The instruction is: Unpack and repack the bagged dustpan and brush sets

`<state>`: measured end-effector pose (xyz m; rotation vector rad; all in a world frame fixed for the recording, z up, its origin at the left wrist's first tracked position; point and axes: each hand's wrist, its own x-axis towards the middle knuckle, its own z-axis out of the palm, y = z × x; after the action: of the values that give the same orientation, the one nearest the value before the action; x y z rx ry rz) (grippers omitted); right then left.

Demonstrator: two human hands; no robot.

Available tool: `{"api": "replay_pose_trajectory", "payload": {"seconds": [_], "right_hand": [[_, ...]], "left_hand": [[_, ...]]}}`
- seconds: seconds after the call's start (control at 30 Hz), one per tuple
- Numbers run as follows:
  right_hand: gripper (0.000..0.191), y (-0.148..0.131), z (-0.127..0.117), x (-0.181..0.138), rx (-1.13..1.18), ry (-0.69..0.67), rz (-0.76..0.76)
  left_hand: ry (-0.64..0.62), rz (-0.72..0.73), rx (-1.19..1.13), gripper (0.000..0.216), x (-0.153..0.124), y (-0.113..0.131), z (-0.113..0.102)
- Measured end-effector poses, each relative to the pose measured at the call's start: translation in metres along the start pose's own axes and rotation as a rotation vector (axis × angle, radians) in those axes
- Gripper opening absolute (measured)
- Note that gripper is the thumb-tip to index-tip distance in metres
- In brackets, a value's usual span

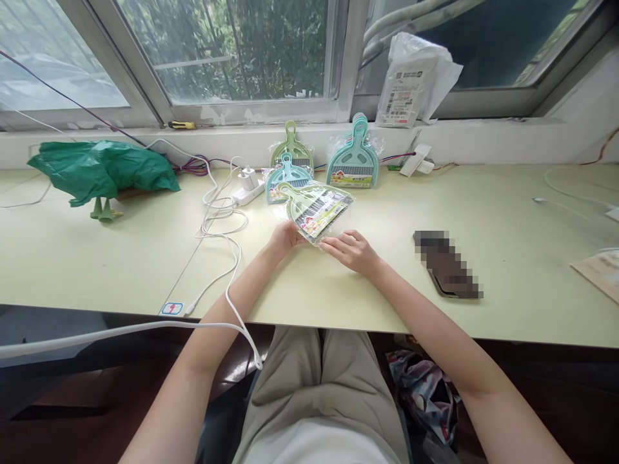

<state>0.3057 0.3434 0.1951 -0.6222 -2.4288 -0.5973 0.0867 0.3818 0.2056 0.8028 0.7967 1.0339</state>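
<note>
A green mini dustpan-and-brush set (314, 209) in clear plastic wrap is held tilted above the table, its handle pointing to the upper left. My left hand (286, 238) grips its lower left edge, the fingers partly hidden beneath it. At the lower right edge, my right hand (352, 250) pinches the wrap. Right behind stands a blue dustpan set (287, 169), with a green dustpan set (291, 145) behind that one. A stack of teal dustpan sets (355, 158) leans upright against the wall to the right.
A phone (447, 264) lies on the table (377, 296) at right. White cables (227, 222) and a power strip (249, 192) are left of my hands; one cable crosses my left forearm. A green plastic bag (101, 169) sits far left. A wrapped package (411, 84) and a utility knife (182, 125) rest on the sill.
</note>
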Motion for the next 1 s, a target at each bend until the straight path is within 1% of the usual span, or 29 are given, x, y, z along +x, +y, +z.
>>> {"api": "replay_pose_trajectory", "payload": {"seconds": [0.13,0.27,0.33,0.43,0.6,0.73,0.87,1.0], "right_hand": [[0.026,0.001,0.000,-0.002,0.003,0.049,-0.009],[0.028,0.003,0.003,-0.003,-0.022,0.037,-0.007],[0.029,0.005,0.006,-0.004,-0.052,0.028,0.052],[0.027,0.010,0.011,-0.006,-0.106,0.032,0.180],[0.027,0.017,0.014,-0.007,-0.136,0.050,0.322],[0.033,0.018,0.011,-0.007,-0.149,0.068,0.388],[0.026,0.022,0.011,-0.009,-0.185,0.088,0.413],[0.021,0.027,0.013,-0.012,-0.203,0.077,0.440]], "left_hand": [[0.003,0.001,-0.022,0.033,0.000,0.001,0.000],[0.009,0.012,-0.014,0.034,0.001,0.000,-0.001],[0.021,0.021,-0.009,0.033,0.001,0.000,-0.002],[0.034,0.022,-0.015,0.033,0.001,0.001,-0.003],[0.007,-0.021,-0.009,0.035,0.002,0.001,-0.002],[0.006,-0.004,0.002,0.037,0.002,0.001,-0.003],[0.023,-0.020,0.012,0.043,0.003,0.001,-0.005],[0.042,-0.016,0.014,0.046,0.004,0.001,-0.005]]}}
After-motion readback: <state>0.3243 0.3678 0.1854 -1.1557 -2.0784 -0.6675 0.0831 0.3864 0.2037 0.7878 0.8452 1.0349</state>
